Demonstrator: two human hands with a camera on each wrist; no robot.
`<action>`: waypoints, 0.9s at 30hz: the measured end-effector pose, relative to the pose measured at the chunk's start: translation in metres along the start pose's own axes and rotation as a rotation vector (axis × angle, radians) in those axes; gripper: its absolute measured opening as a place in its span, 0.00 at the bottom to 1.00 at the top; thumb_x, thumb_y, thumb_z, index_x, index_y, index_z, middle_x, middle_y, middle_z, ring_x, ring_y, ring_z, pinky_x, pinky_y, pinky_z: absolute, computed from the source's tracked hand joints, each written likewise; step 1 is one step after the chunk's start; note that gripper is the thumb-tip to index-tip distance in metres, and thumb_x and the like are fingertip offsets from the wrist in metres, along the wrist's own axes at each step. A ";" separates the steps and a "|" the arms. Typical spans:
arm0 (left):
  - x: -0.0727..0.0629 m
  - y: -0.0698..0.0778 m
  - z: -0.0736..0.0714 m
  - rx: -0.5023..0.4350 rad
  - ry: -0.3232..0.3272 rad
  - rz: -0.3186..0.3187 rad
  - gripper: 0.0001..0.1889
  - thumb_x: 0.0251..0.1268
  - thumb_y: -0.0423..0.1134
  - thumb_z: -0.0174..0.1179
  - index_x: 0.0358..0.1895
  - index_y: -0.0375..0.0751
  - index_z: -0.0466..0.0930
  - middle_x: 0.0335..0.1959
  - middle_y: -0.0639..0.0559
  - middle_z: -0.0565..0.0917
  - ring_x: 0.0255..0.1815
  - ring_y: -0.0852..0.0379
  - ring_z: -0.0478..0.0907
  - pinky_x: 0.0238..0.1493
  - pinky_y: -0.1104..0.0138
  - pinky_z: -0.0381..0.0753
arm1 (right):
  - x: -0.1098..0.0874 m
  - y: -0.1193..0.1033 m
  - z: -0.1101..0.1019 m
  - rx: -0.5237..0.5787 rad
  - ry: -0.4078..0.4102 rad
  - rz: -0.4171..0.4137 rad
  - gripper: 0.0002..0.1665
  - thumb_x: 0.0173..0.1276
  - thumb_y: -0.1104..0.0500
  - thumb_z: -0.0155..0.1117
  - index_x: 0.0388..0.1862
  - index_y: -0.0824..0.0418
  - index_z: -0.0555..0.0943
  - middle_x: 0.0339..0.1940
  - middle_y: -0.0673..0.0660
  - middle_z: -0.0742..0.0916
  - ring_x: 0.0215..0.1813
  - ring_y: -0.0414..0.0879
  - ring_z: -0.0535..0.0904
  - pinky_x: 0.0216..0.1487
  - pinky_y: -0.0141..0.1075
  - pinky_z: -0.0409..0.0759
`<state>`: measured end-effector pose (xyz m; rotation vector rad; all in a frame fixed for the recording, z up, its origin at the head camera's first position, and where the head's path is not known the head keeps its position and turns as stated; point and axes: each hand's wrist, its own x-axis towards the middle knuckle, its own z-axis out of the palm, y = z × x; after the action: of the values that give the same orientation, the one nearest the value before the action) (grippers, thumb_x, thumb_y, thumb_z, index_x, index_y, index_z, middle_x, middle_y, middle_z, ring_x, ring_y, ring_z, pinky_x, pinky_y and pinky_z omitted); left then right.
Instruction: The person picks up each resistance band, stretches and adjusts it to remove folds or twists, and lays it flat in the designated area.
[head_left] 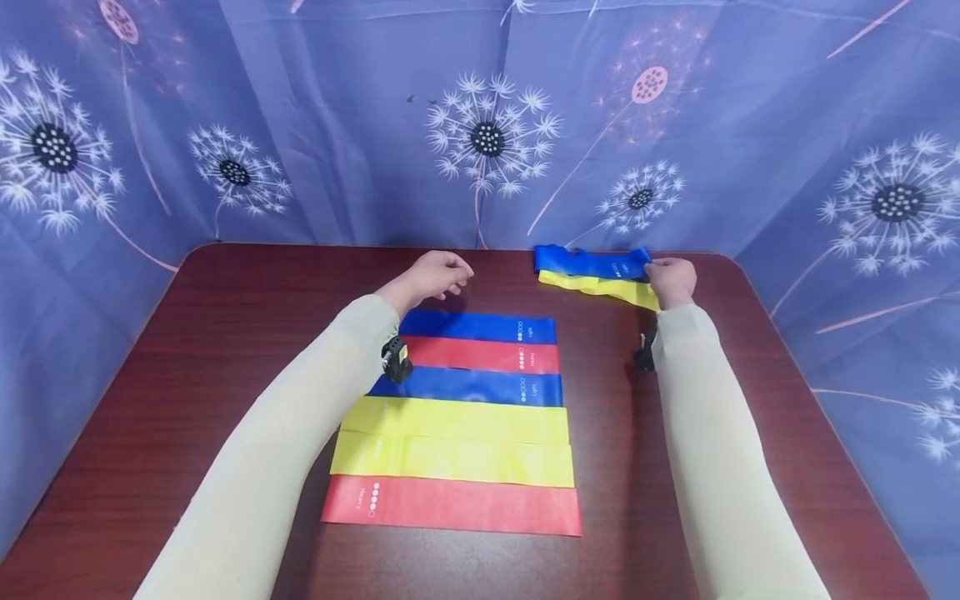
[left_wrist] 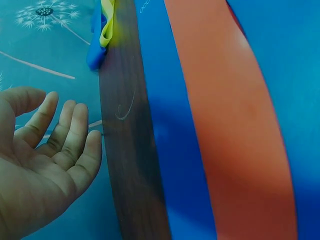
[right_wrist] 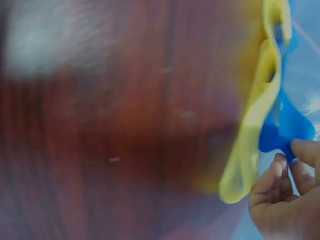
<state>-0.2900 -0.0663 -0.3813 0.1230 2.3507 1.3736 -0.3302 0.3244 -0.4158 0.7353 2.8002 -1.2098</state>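
Observation:
At the table's back right, my right hand pinches the end of a blue resistance band marked Light. A yellow resistance band lies along its near side; in the right wrist view this yellow band stands on edge in loose loops next to the fingers. My left hand hovers with loosely bent fingers above the table, behind the row of flat bands, holding nothing. Nearest to it is a flat blue band, followed by a red band marked Heavy and another blue band.
Closer to me in the row lie two yellow bands and a red band. All rest flat, edge to edge, on the dark wooden table. A blue dandelion-print curtain stands behind the table's back edge.

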 end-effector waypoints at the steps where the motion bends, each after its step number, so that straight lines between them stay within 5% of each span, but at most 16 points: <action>1: -0.001 0.001 -0.001 0.002 0.004 0.000 0.19 0.80 0.39 0.49 0.64 0.31 0.77 0.56 0.35 0.80 0.61 0.38 0.80 0.59 0.51 0.79 | -0.001 -0.004 -0.001 0.013 -0.004 -0.025 0.27 0.79 0.55 0.53 0.70 0.67 0.76 0.71 0.68 0.79 0.72 0.59 0.73 0.72 0.47 0.73; 7: -0.004 0.005 -0.010 0.029 0.007 -0.005 0.20 0.81 0.39 0.47 0.65 0.32 0.76 0.62 0.33 0.79 0.64 0.39 0.79 0.65 0.49 0.77 | -0.016 -0.039 -0.005 0.153 -0.078 -0.143 0.29 0.80 0.50 0.53 0.71 0.67 0.74 0.67 0.65 0.80 0.54 0.47 0.79 0.61 0.38 0.80; 12: -0.005 0.012 -0.012 0.029 -0.003 0.010 0.19 0.81 0.39 0.47 0.65 0.32 0.76 0.63 0.31 0.78 0.64 0.38 0.79 0.65 0.49 0.77 | -0.032 -0.059 -0.010 0.245 -0.125 -0.224 0.24 0.80 0.52 0.55 0.63 0.68 0.76 0.44 0.49 0.83 0.35 0.32 0.80 0.42 0.26 0.83; 15: -0.005 0.017 -0.013 0.019 -0.007 0.021 0.18 0.81 0.39 0.49 0.63 0.33 0.77 0.62 0.32 0.79 0.63 0.38 0.79 0.64 0.49 0.77 | -0.040 -0.069 -0.014 0.281 -0.143 -0.250 0.19 0.80 0.51 0.55 0.57 0.65 0.77 0.39 0.44 0.81 0.35 0.31 0.79 0.39 0.23 0.82; 20: -0.006 0.027 -0.014 0.024 -0.015 0.044 0.17 0.80 0.40 0.51 0.63 0.37 0.78 0.62 0.35 0.80 0.63 0.40 0.81 0.62 0.51 0.79 | -0.050 -0.081 -0.021 0.299 -0.219 -0.242 0.20 0.80 0.44 0.52 0.57 0.56 0.77 0.46 0.43 0.80 0.43 0.33 0.78 0.46 0.25 0.81; 27: -0.012 0.039 -0.013 0.040 -0.025 0.080 0.18 0.79 0.39 0.53 0.65 0.39 0.77 0.65 0.38 0.81 0.64 0.42 0.80 0.65 0.52 0.79 | -0.073 -0.100 -0.028 0.382 -0.314 -0.323 0.13 0.81 0.47 0.53 0.48 0.53 0.78 0.35 0.38 0.81 0.39 0.33 0.77 0.41 0.23 0.80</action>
<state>-0.2889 -0.0605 -0.3386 0.2468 2.3764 1.3546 -0.3028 0.2539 -0.3138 0.0703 2.5155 -1.7626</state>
